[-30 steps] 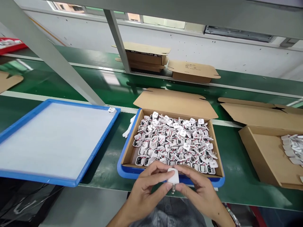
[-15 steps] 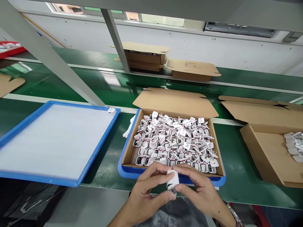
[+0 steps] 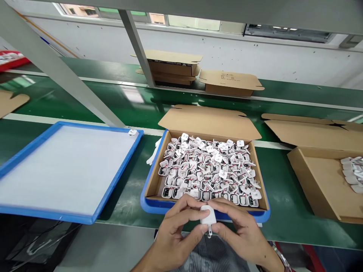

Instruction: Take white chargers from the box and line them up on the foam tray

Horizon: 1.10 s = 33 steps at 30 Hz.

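Head view: both hands' fingers (image 3: pixel 195 214) clamped on white plug (image 3: pixel 208 217), before full carton (image 3: pixel 209 172), blue tray (image 3: pixel 68 170) leftward

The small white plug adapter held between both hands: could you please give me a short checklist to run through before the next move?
1. Small white plug adapter gripped by left hand and right hand: ok.
2. Metal prongs visible, pointing down towards the person: ok.
3. Prongs straight and undamaged: cannot tell, too small.
4. Open brown cardboard box of white adapter parts sits inside its blue plastic tray, close ahead: ok.
5. Large blue-rimmed tray with white liner on the left holds one white piece at its far corner: ok.
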Each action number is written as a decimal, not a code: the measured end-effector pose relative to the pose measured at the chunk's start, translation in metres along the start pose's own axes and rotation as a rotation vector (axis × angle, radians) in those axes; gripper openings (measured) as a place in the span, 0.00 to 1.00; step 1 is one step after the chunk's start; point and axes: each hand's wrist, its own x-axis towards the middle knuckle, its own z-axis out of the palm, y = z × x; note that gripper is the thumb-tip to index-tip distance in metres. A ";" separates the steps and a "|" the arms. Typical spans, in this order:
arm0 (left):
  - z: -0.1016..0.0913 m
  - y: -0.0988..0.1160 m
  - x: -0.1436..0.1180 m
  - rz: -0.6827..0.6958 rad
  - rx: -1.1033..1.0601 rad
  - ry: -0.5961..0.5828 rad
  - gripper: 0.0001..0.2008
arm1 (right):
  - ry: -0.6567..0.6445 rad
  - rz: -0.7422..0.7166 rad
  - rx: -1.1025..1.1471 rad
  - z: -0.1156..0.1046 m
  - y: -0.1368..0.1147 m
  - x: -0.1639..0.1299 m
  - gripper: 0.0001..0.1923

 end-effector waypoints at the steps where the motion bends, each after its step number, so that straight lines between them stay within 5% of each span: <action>1: 0.001 0.000 0.000 -0.001 0.003 0.011 0.17 | 0.004 0.007 0.007 0.000 0.000 0.000 0.23; 12: -0.004 0.000 -0.001 0.017 0.059 -0.022 0.19 | -0.047 0.058 0.130 -0.001 -0.002 0.001 0.21; 22: -0.004 -0.001 -0.006 0.077 0.080 -0.068 0.22 | -0.018 -0.100 0.015 0.006 -0.009 -0.002 0.26; 33: -0.004 -0.004 -0.010 0.093 0.076 -0.078 0.20 | -0.034 -0.078 -0.072 0.002 -0.007 -0.004 0.25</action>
